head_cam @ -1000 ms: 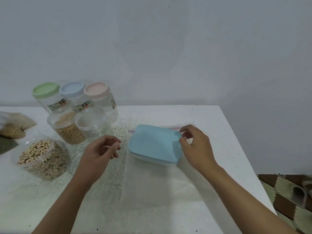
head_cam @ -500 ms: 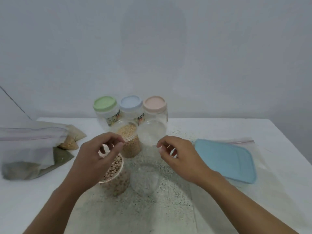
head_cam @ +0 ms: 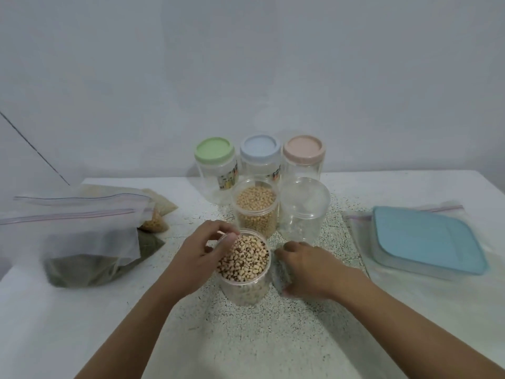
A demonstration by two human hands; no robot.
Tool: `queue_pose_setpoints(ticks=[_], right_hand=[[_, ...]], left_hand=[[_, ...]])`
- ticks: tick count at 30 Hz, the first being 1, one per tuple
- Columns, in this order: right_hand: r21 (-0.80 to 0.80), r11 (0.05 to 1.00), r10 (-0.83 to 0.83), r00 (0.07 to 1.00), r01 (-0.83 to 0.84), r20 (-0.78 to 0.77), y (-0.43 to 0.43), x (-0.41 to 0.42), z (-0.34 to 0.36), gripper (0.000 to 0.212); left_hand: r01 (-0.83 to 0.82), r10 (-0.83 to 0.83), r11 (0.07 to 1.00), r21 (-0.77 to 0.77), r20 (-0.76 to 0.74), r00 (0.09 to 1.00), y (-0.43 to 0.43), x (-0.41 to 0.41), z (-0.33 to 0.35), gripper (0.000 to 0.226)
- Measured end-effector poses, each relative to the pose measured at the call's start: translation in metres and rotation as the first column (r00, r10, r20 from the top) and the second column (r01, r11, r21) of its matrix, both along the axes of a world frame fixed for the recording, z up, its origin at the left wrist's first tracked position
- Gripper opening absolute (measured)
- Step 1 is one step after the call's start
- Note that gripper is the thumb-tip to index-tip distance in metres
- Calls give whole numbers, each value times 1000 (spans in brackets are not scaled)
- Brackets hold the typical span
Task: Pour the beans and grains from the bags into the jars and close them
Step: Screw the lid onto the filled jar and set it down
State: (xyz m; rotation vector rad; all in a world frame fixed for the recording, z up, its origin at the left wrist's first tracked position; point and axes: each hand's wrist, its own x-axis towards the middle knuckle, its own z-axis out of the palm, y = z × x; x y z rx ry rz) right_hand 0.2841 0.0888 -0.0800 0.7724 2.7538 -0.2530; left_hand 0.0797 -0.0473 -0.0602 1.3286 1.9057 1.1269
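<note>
Both hands have swung in. The left hand [head_cam: 200,259] curls on the rim of the open black-eyed pea jar [head_cam: 246,266]. The right hand [head_cam: 311,269], off the blue-lidded container [head_cam: 429,239], grips a clear piece [head_cam: 281,272] just beside the jar, perhaps its lid; it's blurred. Closing looks next. Behind, the soybean jar [head_cam: 257,209] stands uncapped, and bags [head_cam: 82,236] wait at the left of the counter [head_cam: 82,324].

A single head-worn camera is looking forward and down across the table [head_cam: 68,324] from its near side. It is sitting close, taking in the wall [head_cam: 246,64] behind
</note>
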Motion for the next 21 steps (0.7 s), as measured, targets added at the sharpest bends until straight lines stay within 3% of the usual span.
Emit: queue_pose_setpoints(ticks=[3,6,11,13,16,19,21], right_hand=[[62,997,-38,999,36,38,-4,-3,3,86],[100,994,-56,998,52,40,-7,-5,10,82],[114,985,-103,973,128,-205,-13,-16,17,27],[76,975,-174,930,208,-323,-16,-17,26,15],[27,951,-243,796,309,-555,-19,-13,37,16],[46,959,-152,646,279,-748,-33,-11,40,22],[-66,978,-181,642,198,-745,-42,-16,39,32]], left_hand=[[-33,32,999,7,149,988,1,-4,-3,25],[-5,8,1000,-15,194,981,0,-3,-12,28],[79,-63,995,-56,256,965,-3,1,-22,46],[91,-67,994,-66,310,949,-6,2,-29,51],[80,-57,996,-48,364,930,-8,3,-46,59],[76,-82,997,30,408,909,-8,6,-54,75],[77,-114,992,101,437,892,-10,10,-57,88]])
